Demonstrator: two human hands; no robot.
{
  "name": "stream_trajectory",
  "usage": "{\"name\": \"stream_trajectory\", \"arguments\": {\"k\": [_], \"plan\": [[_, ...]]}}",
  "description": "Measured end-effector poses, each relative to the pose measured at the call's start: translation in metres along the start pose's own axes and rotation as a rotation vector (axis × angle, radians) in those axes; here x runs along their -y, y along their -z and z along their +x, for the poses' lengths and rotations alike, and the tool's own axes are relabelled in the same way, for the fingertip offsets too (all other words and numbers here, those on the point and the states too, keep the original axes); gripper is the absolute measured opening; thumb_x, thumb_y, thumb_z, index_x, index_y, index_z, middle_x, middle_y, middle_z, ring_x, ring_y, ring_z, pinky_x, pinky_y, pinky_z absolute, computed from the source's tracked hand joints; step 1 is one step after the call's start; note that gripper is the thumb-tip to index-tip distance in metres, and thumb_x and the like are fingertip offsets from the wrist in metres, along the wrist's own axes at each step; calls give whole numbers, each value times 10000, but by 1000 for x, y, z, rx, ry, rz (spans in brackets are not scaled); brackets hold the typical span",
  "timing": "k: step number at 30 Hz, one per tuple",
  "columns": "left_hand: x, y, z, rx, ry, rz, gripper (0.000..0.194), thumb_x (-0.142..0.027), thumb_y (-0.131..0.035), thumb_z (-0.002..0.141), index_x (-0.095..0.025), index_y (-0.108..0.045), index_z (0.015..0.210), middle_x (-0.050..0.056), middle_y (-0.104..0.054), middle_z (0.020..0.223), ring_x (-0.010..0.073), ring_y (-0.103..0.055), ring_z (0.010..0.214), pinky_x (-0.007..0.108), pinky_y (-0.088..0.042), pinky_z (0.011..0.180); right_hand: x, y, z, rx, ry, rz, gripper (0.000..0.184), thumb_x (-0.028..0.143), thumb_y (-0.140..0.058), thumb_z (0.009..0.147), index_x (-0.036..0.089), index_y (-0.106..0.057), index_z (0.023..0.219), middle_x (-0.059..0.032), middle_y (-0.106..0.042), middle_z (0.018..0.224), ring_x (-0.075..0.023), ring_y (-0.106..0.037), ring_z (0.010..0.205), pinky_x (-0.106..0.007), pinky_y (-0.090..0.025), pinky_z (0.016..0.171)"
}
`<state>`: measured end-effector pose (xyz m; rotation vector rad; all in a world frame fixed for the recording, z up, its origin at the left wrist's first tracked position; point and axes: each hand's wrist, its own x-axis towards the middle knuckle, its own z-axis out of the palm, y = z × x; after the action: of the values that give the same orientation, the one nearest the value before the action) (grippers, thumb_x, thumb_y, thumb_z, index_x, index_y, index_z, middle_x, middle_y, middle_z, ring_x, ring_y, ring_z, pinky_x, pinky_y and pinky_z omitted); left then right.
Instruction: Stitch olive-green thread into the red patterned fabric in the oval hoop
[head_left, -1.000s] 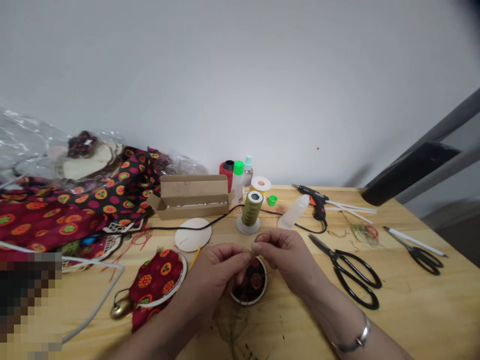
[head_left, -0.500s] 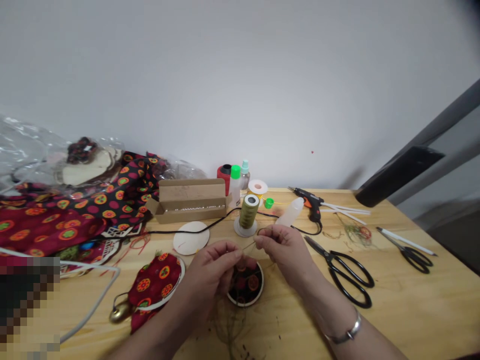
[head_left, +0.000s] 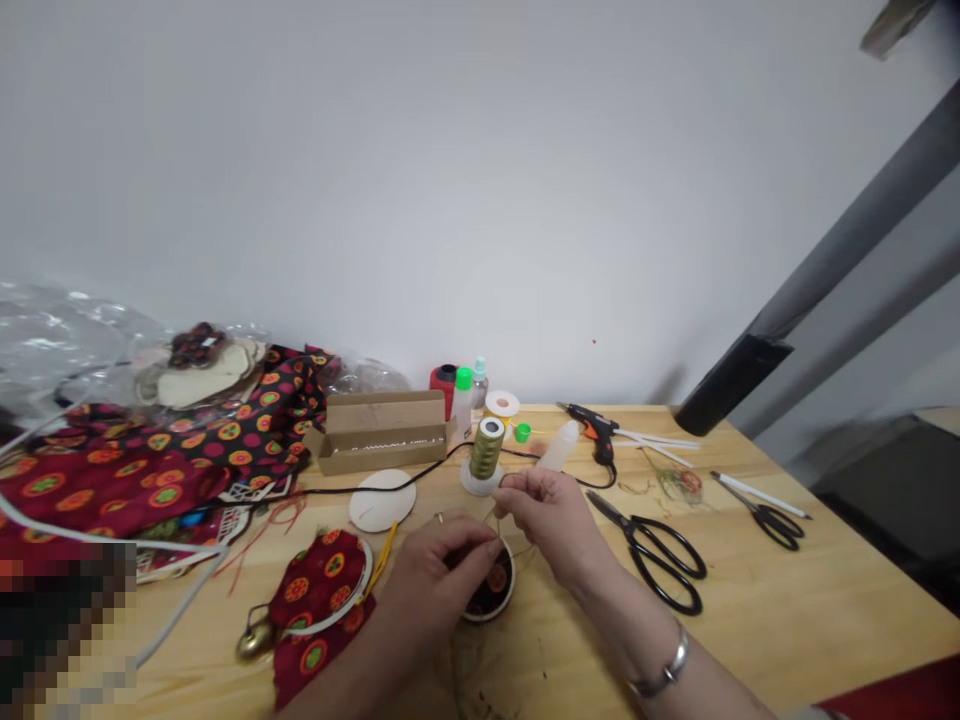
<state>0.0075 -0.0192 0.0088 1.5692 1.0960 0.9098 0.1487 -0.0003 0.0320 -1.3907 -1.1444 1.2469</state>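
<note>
Low over the table, my left hand [head_left: 439, 570] is closed, thumb and fingertips pinched at a thin olive thread. My right hand [head_left: 551, 520] pinches the same thread slightly higher and to the right, with a short stretch showing between the hands. Under them lies a round piece covered in dark patterned fabric [head_left: 496, 592] with a white rim, partly hidden by my left hand. Just beyond my fingers an olive thread spool [head_left: 487, 450] stands upright. Left of my left hand sits a maroon patterned fabric piece [head_left: 322, 580] with a white rim, beside a brass bell [head_left: 255, 638].
Black-handled scissors [head_left: 652, 555] lie right of my right hand, with smaller scissors [head_left: 772, 522] farther right. A glue gun [head_left: 596, 430], a translucent bottle [head_left: 559, 447] and an open cardboard box [head_left: 382, 440] stand behind. Patterned cloth [head_left: 150, 460] is heaped at left. A black cord crosses the table.
My hands have moved apart from near contact, and thread has come into view between them. My left hand has dropped a little relative to the right. The camera view has shifted up and right.
</note>
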Motion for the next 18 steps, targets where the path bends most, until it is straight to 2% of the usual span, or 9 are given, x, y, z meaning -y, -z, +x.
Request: {"name": "stream_trajectory", "arguments": {"k": [3, 7, 13, 18], "plan": [[-1, -3, -5, -8, -148, 211, 203, -238, -487, 804, -185, -680, 769, 18, -603, 675, 147, -549, 655, 252, -398, 619, 1, -1, -4, 40, -25, 74, 142, 194, -594, 671, 130, -568, 547, 52, -486, 434, -33, -290, 363, -197, -182, 376], [-4, -5, -9, -28, -234, 349, 220, -201, -457, 819, -192, -677, 816, 21, -604, 701, 146, -551, 685, 253, -393, 635, 0, -3, -10, 86, -21, 205, 176, 234, -609, 669, 132, -533, 548, 28, -543, 472, -25, -302, 347, -188, -185, 359], [-7, -6, -11, -48, -184, 442, 253, -226, -435, 829, -221, -687, 809, 24, -612, 685, 159, -554, 658, 260, -385, 608, -3, -9, -14, 144, -86, 353, 219, 268, -661, 633, 141, -489, 584, 49, -505, 468, -24, -323, 359, -165, -192, 360], [-7, 12, -25, -47, -154, 372, 193, -264, -505, 793, -239, -692, 829, 31, -658, 767, 184, -576, 737, 264, -398, 672, -1, -6, -16, 229, -65, 333, 227, 257, -651, 658, 140, -476, 570, 65, -450, 450, -25, -311, 361, -166, -182, 358]]}}
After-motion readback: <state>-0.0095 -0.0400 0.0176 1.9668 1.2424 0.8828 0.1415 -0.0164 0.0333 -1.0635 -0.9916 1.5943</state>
